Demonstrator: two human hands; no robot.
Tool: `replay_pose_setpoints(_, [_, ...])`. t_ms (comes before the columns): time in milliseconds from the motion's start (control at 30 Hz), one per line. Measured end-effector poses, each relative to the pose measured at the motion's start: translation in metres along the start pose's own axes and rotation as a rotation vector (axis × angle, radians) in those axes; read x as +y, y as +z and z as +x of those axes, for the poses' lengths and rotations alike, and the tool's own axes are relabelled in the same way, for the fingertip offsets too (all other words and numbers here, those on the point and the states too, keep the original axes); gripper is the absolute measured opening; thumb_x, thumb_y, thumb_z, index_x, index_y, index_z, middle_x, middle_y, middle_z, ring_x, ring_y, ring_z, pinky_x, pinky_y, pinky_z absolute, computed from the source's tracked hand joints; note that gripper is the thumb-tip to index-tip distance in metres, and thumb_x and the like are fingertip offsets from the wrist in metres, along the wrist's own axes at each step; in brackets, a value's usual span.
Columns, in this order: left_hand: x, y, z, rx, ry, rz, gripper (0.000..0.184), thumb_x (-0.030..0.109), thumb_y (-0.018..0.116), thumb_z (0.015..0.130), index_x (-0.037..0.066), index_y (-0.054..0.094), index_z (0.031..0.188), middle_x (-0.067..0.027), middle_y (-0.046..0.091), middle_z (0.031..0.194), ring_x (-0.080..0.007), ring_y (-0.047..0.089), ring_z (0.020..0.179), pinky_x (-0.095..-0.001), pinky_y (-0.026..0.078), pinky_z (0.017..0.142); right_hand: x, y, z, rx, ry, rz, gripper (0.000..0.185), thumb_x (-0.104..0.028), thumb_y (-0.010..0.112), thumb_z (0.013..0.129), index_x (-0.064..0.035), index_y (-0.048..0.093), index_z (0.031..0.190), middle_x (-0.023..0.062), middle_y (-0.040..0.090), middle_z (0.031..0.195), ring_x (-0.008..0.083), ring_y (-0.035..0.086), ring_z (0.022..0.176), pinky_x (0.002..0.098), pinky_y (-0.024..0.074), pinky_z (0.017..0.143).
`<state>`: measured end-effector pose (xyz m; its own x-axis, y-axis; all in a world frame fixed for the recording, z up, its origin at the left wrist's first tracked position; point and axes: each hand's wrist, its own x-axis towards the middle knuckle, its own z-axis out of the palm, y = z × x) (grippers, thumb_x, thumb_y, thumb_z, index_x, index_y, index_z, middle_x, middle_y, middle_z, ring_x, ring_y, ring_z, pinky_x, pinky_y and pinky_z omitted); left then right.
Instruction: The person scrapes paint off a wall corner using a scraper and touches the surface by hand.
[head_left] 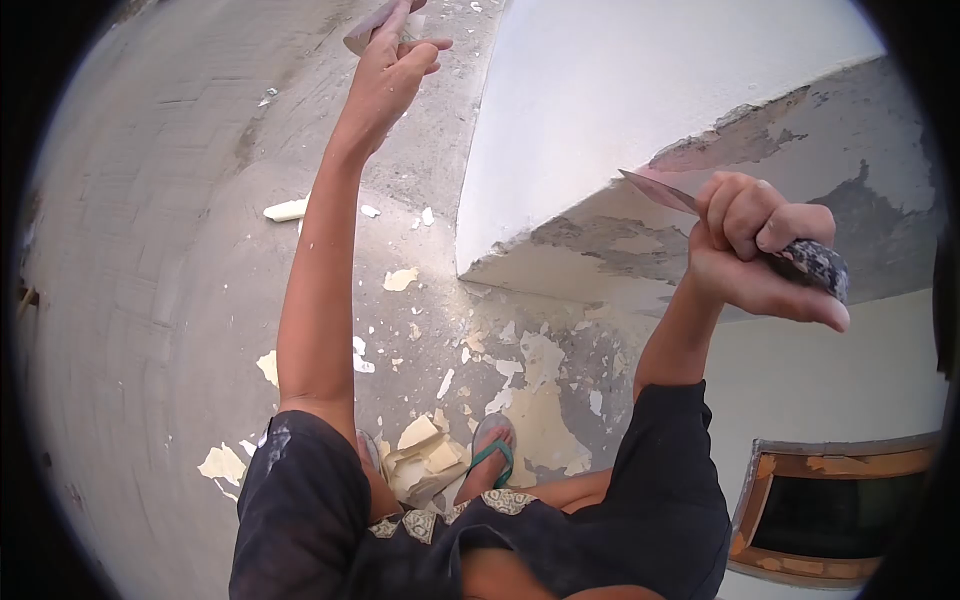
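Observation:
My right hand is closed round the speckled black handle of a putty knife. Its pointed metal blade reaches left to the broken lower edge of the white wall; whether it touches, I cannot tell. At the top, my left hand is stretched far out. Its fingers are on a thin, flat, grey-pink plate, partly hidden by them and cut close to the frame's edge. Bare grey patches show along the wall's underside where the coating is gone.
Cream and white paint flakes litter the grey floor. A heap of larger broken pieces lies between my sandalled feet. At the lower right is a wooden-framed opening with a dark inside.

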<state>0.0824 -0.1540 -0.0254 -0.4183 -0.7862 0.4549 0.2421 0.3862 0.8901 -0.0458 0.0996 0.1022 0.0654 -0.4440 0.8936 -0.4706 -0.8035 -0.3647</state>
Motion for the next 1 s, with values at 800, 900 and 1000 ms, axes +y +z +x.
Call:
replay_pose_setpoints(800, [-0.020, -0.006, 0.004, -0.024, -0.030, -0.183, 0.071, 0.006, 0.047, 0.086, 0.004, 0.027, 0.154, -0.0134, 0.034, 0.155, -0.0247, 0.061, 0.112, -0.0349, 0.050, 0.091, -0.016, -0.023, 0.021, -0.258, -0.111, 0.027, 0.078, -0.094, 0.029, 0.075, -0.0156, 0.036, 0.077, -0.0043, 0.024, 0.054, 0.0094, 0.020, 0.044, 0.0274, 0.0204, 0.042])
replay_pose_setpoints(900, [-0.012, 0.000, 0.003, -0.002, -0.076, -0.178, 0.071, 0.006, 0.047, 0.086, 0.004, 0.027, 0.154, -0.0135, 0.034, 0.154, -0.0248, 0.060, 0.113, -0.0356, 0.050, 0.091, -0.012, -0.027, 0.025, -0.321, -0.073, 0.033, 0.078, -0.094, 0.028, 0.075, -0.0165, 0.035, 0.077, -0.0041, 0.024, 0.055, 0.0096, 0.020, 0.044, 0.0271, 0.0207, 0.043])
replay_pose_setpoints(1000, [-0.011, 0.002, 0.006, -0.004, -0.051, -0.219, 0.071, 0.007, 0.047, 0.085, 0.004, 0.028, 0.153, -0.0135, 0.035, 0.155, -0.0246, 0.060, 0.113, -0.0363, 0.050, 0.091, -0.007, -0.027, 0.028, -0.328, -0.060, 0.062, 0.077, -0.094, 0.027, 0.075, -0.0168, 0.034, 0.078, -0.0039, 0.024, 0.055, 0.0099, 0.019, 0.044, 0.0269, 0.0212, 0.043])
